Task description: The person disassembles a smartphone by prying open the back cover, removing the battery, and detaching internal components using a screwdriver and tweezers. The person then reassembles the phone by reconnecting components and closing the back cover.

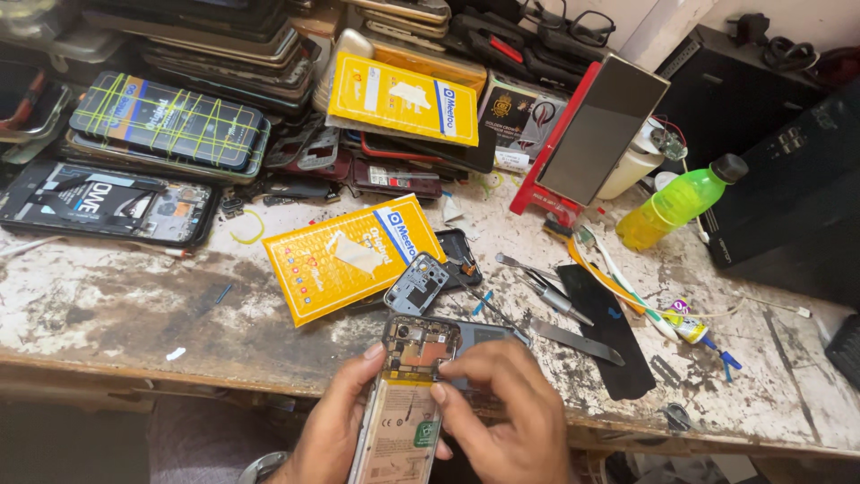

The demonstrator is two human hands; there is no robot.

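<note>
Left hand (pixel 336 421) grips an opened phone (pixel 405 403), back cover off, circuit board and pale battery exposed. Right hand (pixel 506 412) pinches at its board. Scuffed, paint-worn worktop (pixel 116 305) beneath.

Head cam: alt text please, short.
Two bare hands work on an opened phone at a worn workbench's edge: left hand holds it, right hand touches its upper part. Yellow packets, tools and stacked phones lie behind.

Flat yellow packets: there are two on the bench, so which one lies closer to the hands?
The tilted flat yellow packet on the bare worn benchtop, beside the loose grey phone frame; the other yellow packet rests farther back on stacked phones.
</note>
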